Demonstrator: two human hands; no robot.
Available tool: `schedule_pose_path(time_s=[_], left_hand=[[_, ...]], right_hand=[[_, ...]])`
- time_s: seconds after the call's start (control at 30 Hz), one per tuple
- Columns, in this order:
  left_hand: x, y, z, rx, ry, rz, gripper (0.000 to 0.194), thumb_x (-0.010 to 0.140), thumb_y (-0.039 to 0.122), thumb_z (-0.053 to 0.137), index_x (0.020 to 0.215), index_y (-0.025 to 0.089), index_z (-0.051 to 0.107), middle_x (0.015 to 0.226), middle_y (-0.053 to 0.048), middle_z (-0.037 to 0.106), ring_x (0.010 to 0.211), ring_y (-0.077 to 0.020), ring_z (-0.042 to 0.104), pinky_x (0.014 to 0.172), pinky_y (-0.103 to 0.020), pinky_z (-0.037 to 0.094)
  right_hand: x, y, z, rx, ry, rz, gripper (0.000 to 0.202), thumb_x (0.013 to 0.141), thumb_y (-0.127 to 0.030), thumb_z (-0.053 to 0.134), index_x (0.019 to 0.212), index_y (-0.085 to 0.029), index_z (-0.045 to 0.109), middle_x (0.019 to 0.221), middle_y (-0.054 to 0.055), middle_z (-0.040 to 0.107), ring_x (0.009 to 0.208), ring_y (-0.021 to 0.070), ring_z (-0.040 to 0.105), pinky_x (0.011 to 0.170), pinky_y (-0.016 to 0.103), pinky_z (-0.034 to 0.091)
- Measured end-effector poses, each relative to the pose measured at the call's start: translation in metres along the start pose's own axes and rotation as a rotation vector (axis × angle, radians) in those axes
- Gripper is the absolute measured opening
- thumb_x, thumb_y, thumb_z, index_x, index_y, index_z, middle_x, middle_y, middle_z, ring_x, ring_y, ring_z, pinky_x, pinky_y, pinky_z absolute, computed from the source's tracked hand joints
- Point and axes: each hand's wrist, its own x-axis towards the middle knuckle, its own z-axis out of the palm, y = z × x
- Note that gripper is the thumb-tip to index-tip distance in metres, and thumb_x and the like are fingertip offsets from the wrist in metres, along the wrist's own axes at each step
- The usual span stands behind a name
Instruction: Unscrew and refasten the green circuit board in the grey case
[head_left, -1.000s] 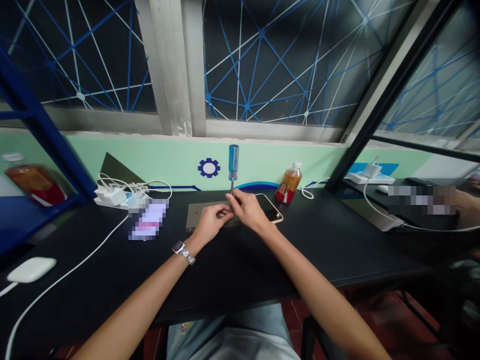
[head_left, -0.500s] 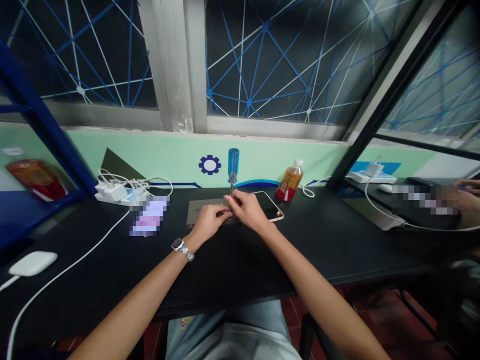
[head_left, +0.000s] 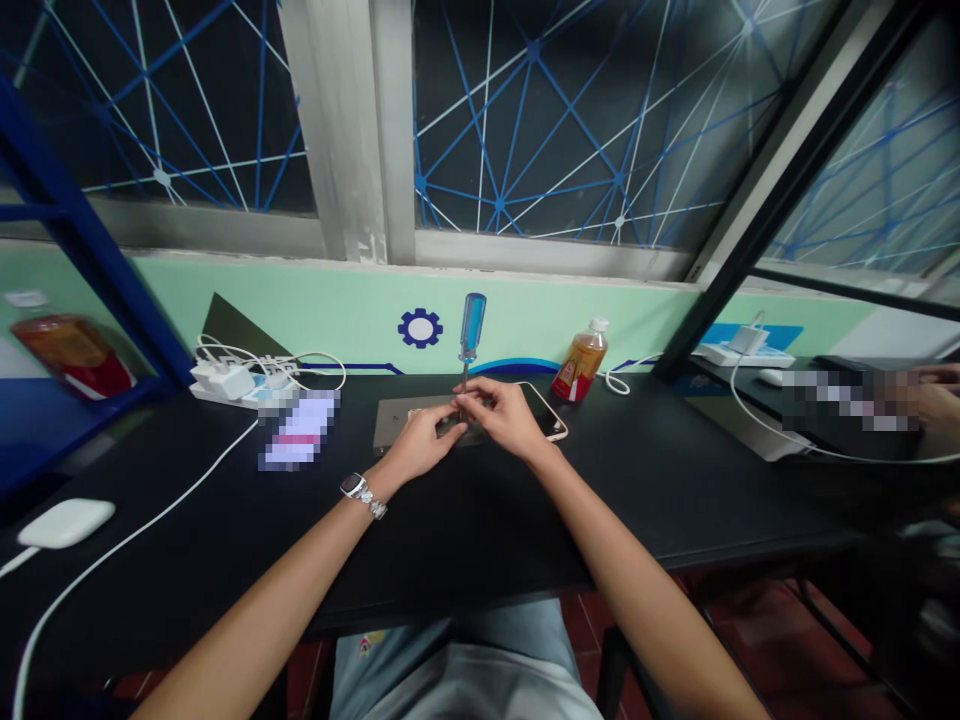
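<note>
A screwdriver (head_left: 472,322) with a clear blue handle stands nearly upright, handle up, its tip hidden by my fingers. My right hand (head_left: 501,415) pinches its metal shaft low down. Close by on the left, my left hand (head_left: 426,440) rests over a flat grey-brown device (head_left: 390,420), thumb and forefinger brought together near the screwdriver's lower end; anything between them is too small to tell. Just beyond my right hand a phone with a pale rim (head_left: 549,422) lies on the black table (head_left: 465,530).
A bottle (head_left: 579,365) stands right of the phone. White chargers on a power strip (head_left: 225,385) and a blurred-out bright screen (head_left: 300,430) are to the left. A white adapter (head_left: 66,525) lies far left. Another person's hand (head_left: 937,395) shows at the far right.
The screwdriver's handle has tipped slightly to the right. The fingers of both hands have shifted a little around its lower end.
</note>
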Motion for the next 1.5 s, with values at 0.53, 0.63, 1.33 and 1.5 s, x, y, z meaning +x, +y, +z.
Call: schedule_pose_path(time_s=[0.53, 0.63, 1.33, 1.5], left_hand=[[0.002, -0.003, 0.009, -0.339, 0.117, -0.108, 0.019, 0.086, 0.030, 0.063, 0.091, 0.014, 0.071, 0.089, -0.008, 0.076, 0.083, -0.0224, 0.071, 0.076, -0.029, 0.054], [0.000, -0.001, 0.006, -0.318, 0.063, -0.074, 0.021, 0.089, 0.029, 0.059, 0.095, 0.014, 0.072, 0.096, -0.008, 0.076, 0.089, -0.0228, 0.071, 0.079, -0.030, 0.054], [0.002, -0.001, 0.008, -0.221, 0.095, -0.060, 0.022, 0.089, 0.032, 0.059, 0.094, 0.015, 0.072, 0.088, -0.006, 0.076, 0.079, -0.0210, 0.070, 0.073, -0.028, 0.052], [0.001, -0.002, 0.005, -0.153, 0.016, -0.031, 0.026, 0.093, 0.032, 0.052, 0.092, 0.017, 0.073, 0.089, -0.006, 0.076, 0.083, -0.0228, 0.070, 0.078, -0.031, 0.052]], right_hand=[[0.005, 0.003, 0.010, 0.003, 0.058, 0.023, 0.036, 0.084, -0.041, 0.065, 0.112, -0.018, 0.063, 0.095, 0.005, 0.070, 0.069, 0.0128, 0.061, 0.064, 0.025, 0.051], [0.003, 0.001, 0.003, 0.140, -0.072, 0.058, 0.041, 0.088, -0.038, 0.060, 0.123, -0.017, 0.062, 0.107, 0.008, 0.070, 0.071, 0.0134, 0.064, 0.064, 0.026, 0.054], [0.004, -0.001, 0.009, 0.056, 0.071, 0.053, 0.036, 0.082, -0.043, 0.066, 0.107, -0.017, 0.064, 0.088, 0.004, 0.067, 0.067, 0.0129, 0.059, 0.052, 0.022, 0.045], [0.001, -0.006, 0.001, 0.217, -0.063, 0.123, 0.039, 0.087, -0.044, 0.060, 0.114, -0.017, 0.068, 0.098, 0.007, 0.073, 0.065, 0.0147, 0.065, 0.060, 0.028, 0.054]])
